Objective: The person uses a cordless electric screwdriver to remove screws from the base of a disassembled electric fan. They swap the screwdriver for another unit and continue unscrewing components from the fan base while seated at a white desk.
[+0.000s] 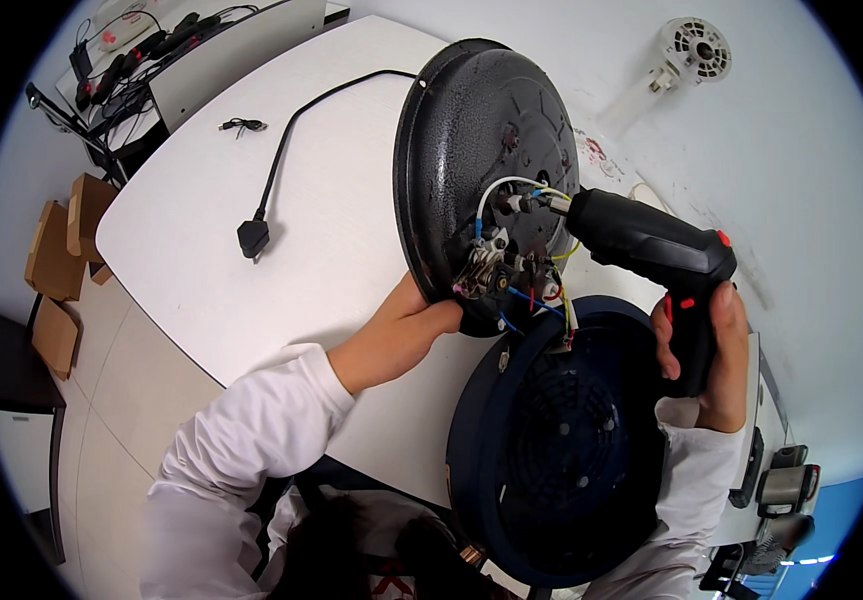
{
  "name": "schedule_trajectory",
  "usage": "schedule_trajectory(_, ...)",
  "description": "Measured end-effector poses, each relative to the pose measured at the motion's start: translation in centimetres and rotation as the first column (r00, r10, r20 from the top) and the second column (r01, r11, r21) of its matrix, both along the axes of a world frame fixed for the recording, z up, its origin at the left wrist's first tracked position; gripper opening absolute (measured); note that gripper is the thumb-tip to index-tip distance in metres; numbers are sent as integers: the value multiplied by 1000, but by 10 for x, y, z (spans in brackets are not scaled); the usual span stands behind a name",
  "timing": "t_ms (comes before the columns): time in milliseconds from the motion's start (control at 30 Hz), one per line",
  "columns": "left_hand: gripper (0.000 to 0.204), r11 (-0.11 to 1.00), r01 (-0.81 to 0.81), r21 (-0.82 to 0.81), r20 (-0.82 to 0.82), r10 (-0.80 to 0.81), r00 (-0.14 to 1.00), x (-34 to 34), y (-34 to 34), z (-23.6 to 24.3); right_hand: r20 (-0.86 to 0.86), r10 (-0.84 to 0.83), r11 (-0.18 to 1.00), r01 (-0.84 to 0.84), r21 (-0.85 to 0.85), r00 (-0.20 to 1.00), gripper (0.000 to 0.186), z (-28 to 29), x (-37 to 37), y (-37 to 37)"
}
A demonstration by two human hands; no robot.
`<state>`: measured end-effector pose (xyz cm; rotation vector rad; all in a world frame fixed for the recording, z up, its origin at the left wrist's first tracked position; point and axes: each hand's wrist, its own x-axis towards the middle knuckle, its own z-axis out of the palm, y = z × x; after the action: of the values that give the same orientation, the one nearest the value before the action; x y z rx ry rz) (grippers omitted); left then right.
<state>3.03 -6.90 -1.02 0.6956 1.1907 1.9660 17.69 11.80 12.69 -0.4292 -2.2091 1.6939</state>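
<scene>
My left hand (399, 335) grips the lower rim of a round black metal heating plate (452, 150), tilted up on its edge with its wired underside facing right. Wires in white, blue, yellow and red and a metal thermostat part (487, 265) sit on that underside. In my right hand (727, 350) is a black cordless screwdriver (642, 235) with red buttons, its finger near the trigger. The screwdriver's tip meets the plate near a terminal; whether it sits on a screw I cannot tell. Below, a dark blue round base shell (472, 440) lies open, joined to the plate by wires.
A black power cord with a plug (254, 236) trails over the white table (352, 130) from behind the plate. A small coiled cable (243, 126) lies farther left. On the right is a small white fan (697, 50). Cardboard boxes (57, 250) stand on the floor at left.
</scene>
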Motion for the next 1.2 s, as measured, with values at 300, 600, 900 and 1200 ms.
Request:
schedule_trajectory(300, 44, 999, 44, 23, -43, -43, 998, -2, -1, -5, 8, -3, 1000, 3, -7, 1000, 51, 0, 0, 0)
schedule_trajectory(600, 40, 999, 34, 33, -43, -33, 999, -2, -1, -4, 11, 5, 1000, -5, 3, 1000, 52, 0, 0, -1)
schedule_trajectory(900, 40, 999, 45, 11, -51, -44, 998, -3, -1, -5, 12, 33, 999, -33, -9, 999, 51, 0, -2, 2)
schedule_trajectory(1200, 50, 1000, 13, -11, -13, -13, 1000, -1, -1, 0, 32, 11, 999, -9, -48, 999, 48, 3, -2, -2)
